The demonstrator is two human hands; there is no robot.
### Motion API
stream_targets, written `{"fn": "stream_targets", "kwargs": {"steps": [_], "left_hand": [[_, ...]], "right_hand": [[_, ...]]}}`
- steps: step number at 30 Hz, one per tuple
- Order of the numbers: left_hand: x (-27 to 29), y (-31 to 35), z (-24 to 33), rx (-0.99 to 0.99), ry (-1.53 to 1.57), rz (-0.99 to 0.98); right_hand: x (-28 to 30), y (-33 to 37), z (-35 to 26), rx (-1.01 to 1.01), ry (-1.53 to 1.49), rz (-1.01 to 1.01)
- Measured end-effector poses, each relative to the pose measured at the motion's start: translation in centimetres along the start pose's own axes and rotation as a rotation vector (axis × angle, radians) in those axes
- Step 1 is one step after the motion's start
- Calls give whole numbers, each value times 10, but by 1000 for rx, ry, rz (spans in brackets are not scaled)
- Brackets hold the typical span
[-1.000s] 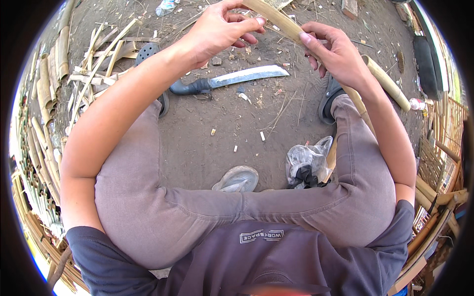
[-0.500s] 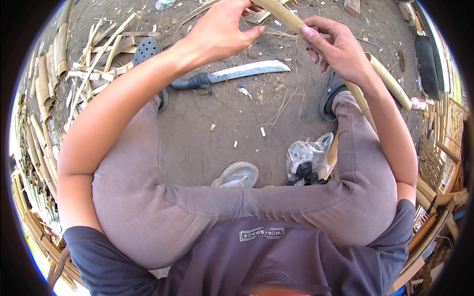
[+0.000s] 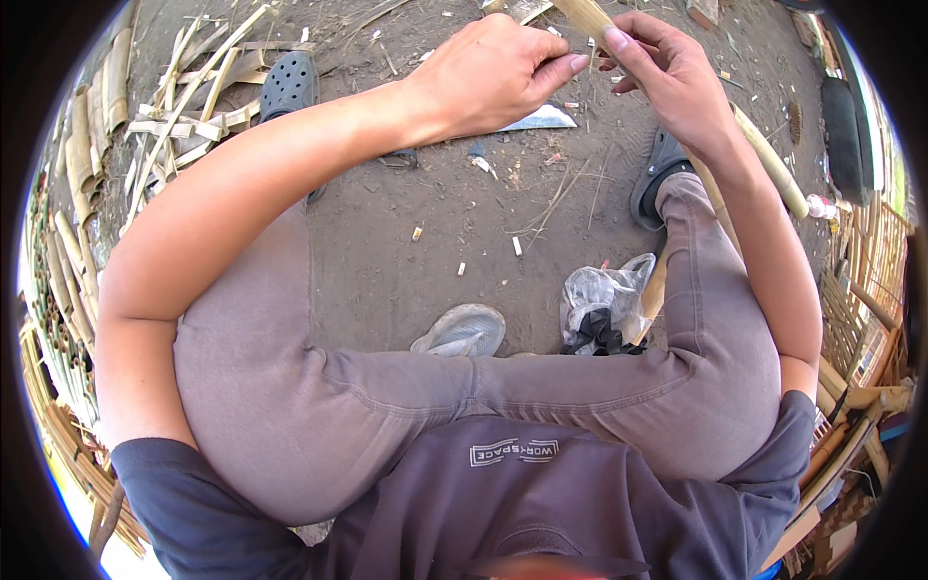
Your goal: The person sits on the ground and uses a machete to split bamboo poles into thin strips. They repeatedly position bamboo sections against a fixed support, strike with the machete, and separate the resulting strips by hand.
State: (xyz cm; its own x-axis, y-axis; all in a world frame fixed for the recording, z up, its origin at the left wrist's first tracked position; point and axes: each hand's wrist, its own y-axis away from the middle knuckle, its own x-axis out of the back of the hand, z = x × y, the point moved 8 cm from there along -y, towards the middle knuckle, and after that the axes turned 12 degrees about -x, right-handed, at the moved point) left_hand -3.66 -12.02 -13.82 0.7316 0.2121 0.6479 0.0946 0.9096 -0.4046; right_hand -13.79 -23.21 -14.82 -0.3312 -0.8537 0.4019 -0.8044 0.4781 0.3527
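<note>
Bare dirt ground [image 3: 387, 290] lies under a machete [image 3: 543, 118]; beyond its tip, the right hand [image 3: 672, 82] pinches a bamboo strip [image 3: 585, 14], likely light, springy and sharp-edged, best held by its flat faces. Whether the left hand [image 3: 493, 79], over the machete, grips anything is hidden.

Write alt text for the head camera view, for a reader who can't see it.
A person's right hand pinches a pale bamboo-like strip, the left hand beside it. On the dirt ground below lie a partly hidden blade and, near the right leg, a crumpled plastic bag.
</note>
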Motion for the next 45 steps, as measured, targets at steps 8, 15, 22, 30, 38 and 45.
{"fn": "stream_targets", "kwargs": {"steps": [8, 15, 22, 30, 38, 45], "left_hand": [[-10, 0, 20, -162, 96, 65], [-49, 33, 25, -76, -1, -433], [179, 152, -137, 1111, -399, -734], [242, 171, -167, 864, -841, -672], [-56, 28, -142, 307, -498, -1221], [-83, 11, -105, 144, -499, -1086]], "right_hand": [[9, 6, -30, -102, 47, 126], [137, -1, -5, -111, -253, 539], [191, 4, 52, -96, -290, 557], [154, -12, 21, 14, -46, 381], [132, -3, 50, -5, 756, 488], [134, 1, 143, -248, 805, 245]]}}
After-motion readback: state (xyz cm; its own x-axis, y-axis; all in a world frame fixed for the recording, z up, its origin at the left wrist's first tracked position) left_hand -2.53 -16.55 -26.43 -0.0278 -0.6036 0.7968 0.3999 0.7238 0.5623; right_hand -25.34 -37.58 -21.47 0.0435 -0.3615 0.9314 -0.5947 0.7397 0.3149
